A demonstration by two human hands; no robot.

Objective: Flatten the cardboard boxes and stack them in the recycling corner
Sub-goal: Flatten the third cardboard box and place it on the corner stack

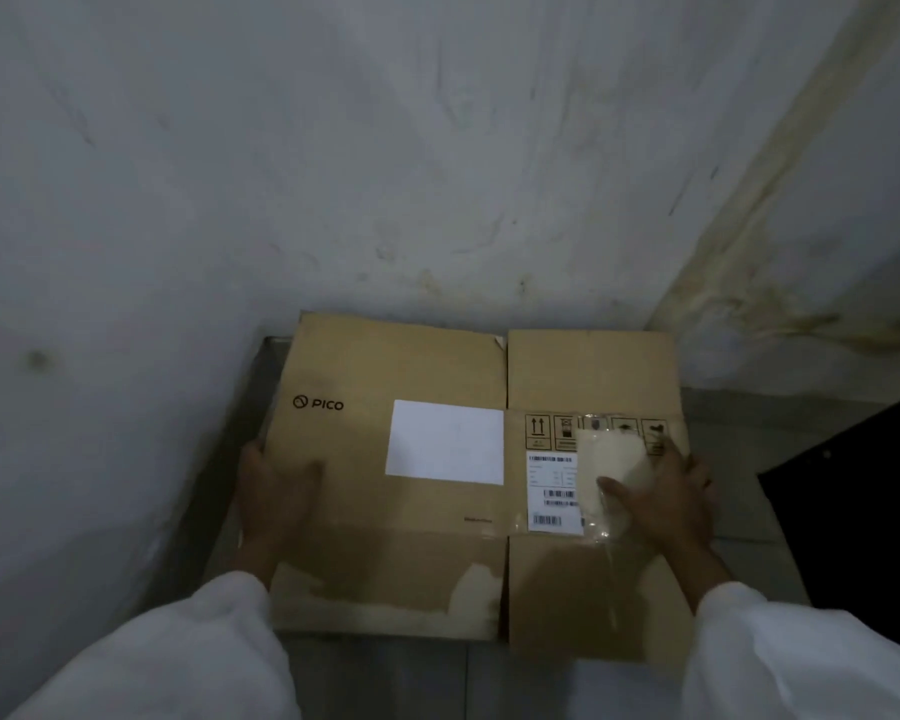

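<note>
A flattened brown cardboard box [417, 366] printed "PICO" lies flat on the floor in the corner where two walls meet. It carries a white label, a barcode sticker and a clear plastic pouch. My left hand [276, 491] grips its left edge, thumb on top. My right hand [666, 501] rests on the box's right part, fingers curled over the right edge and thumb on the plastic pouch [611, 470]. Both arms wear white sleeves.
Stained white walls [437, 174] close in behind and to the left, meeting at the corner on the right [661, 314]. Grey tiled floor [733, 444] shows around the box. A dark object [863, 511] stands at the right.
</note>
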